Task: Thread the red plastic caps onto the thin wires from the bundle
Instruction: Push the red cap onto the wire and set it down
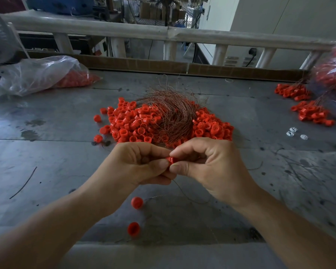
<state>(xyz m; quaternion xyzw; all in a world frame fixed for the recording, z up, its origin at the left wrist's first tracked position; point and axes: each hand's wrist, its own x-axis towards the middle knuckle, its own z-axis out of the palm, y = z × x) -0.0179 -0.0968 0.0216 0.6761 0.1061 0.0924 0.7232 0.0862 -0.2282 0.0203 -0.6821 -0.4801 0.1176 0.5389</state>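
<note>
Two hands pinch one red cap (170,159) above the table (47,152).

The left hand (142,162) and right hand (206,167) each have a tight fingertip grip on the cap, near the cap pile (132,123) and the wire bundle (173,113) lying on it. A thin wire (184,193) trails below. The cap looks light, hard and slippery, so hold its sides. The wire looks springy and easily kinked, so pinch it near the tip.
</note>
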